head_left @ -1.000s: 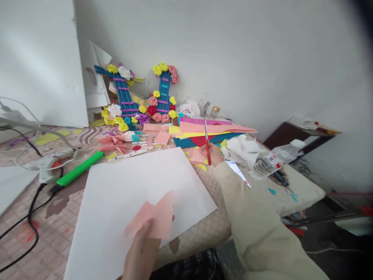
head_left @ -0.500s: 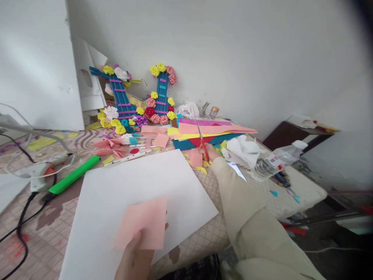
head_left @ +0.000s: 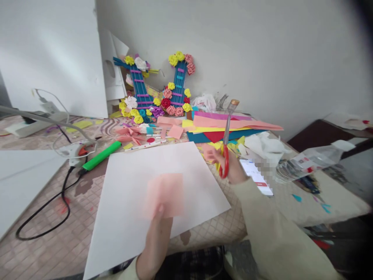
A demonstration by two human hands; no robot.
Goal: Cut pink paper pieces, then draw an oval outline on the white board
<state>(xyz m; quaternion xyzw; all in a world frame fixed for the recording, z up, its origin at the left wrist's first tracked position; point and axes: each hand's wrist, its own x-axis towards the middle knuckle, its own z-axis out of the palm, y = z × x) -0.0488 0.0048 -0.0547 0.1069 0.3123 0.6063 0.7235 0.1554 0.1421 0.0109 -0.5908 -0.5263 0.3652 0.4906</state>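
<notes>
My left hand (head_left: 155,241) pinches a pink square of paper (head_left: 165,194) and holds it up over a large white sheet (head_left: 131,182) that lies on the table. My right hand (head_left: 233,171), in a cream sleeve, grips red-handled scissors (head_left: 225,146) with the blades pointing up and away, just right of the white sheet's far corner. The scissors are lifted off the table, above scraps of yellow and pink paper.
A stack of coloured paper sheets (head_left: 233,126) lies behind the scissors. Two blue stands with paper roses (head_left: 159,91) lean on the wall. A glue gun (head_left: 77,149), a green marker (head_left: 101,155), cables, a phone (head_left: 256,177), crumpled tissue (head_left: 266,146) and a plastic bottle (head_left: 309,159) lie around.
My right hand has lifted the scissors from the paper pile and drawn them nearer. The pink paper in my left hand has opened flat and shifted right. The view has swung leftward.
</notes>
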